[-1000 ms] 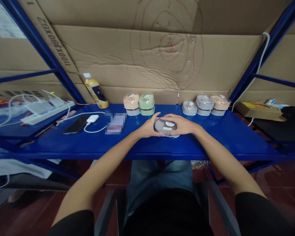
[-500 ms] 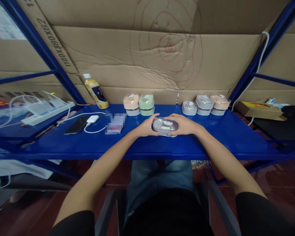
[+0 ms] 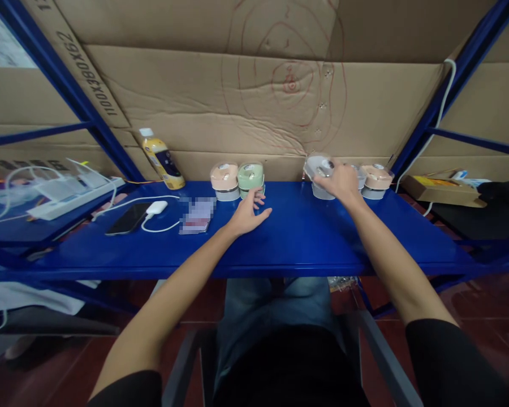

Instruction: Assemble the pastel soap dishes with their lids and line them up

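Observation:
My right hand (image 3: 341, 182) grips a grey oval lunch box (image 3: 318, 165), slightly tilted, above a shorter grey container (image 3: 323, 191) at the back of the blue table (image 3: 297, 237). Part of the held box is hidden by my fingers. My left hand (image 3: 249, 213) has its fingers apart, holding nothing, just in front of a green two-tier box (image 3: 251, 176). Beside the green one stands a peach box (image 3: 224, 181). To the right of my right hand are another grey box (image 3: 359, 176), partly hidden, and a second peach box (image 3: 375, 180).
A yellow bottle (image 3: 163, 160) leans at the back left. In front of it lie a black phone (image 3: 128, 219), a white charger (image 3: 156, 209) with its cable and a pixelated item (image 3: 198, 215). A power strip (image 3: 74, 199) is farther left; an open carton (image 3: 443, 189) sits at the right.
The grey box has moved from between both hands at the table's middle to the back right, carried by my right hand. My left hand has let go and shifted slightly left.

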